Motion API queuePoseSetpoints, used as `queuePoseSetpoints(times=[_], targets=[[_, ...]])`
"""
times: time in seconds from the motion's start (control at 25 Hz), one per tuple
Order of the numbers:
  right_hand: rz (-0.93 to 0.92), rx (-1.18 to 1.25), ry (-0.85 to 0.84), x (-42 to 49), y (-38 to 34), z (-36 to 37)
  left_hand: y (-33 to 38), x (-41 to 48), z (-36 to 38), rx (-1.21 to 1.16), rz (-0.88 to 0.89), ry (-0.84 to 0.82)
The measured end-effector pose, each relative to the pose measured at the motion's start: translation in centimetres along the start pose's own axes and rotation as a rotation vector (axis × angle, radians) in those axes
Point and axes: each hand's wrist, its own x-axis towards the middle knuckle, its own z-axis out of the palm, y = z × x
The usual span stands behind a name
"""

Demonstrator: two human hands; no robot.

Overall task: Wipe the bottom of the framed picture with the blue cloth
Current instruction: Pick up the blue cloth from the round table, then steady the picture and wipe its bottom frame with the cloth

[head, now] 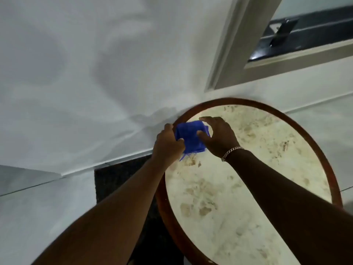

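A folded blue cloth is held over the far left edge of a round table. My left hand grips its left side with the fingers closed on the fabric. My right hand touches its right side, thumb against the cloth and fingers curved over the top; a chain bracelet is on that wrist. The framed picture, with a wide pale frame and a dark image, hangs on the white wall at the upper right, well above both hands. Its bottom rail runs tilted across the view.
The round table has a brown wooden rim and a cream mottled stone top. A dark mat lies on the pale floor beside it, against the wall's base. White wall fills the left and top.
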Motion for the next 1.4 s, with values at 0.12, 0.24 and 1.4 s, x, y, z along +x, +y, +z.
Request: queuePoseSetpoints(times=[0.12, 0.24, 1.4], targets=[[0.096, 0.015, -0.055, 1.0, 2.3, 3.3, -1.3, 1.6, 2.7, -0.045, -0.116, -0.04], [0.178, 0.083, -0.043, 1.2, 2.6, 5.9, -1.1, 2.1, 4.6, -0.225, -0.189, -0.02], [-0.906, 0.128, 1.217, 0.1, -48.5, -35.0, 33.5, -13.5, -49.9, -0.425, 1.125, 0.644]])
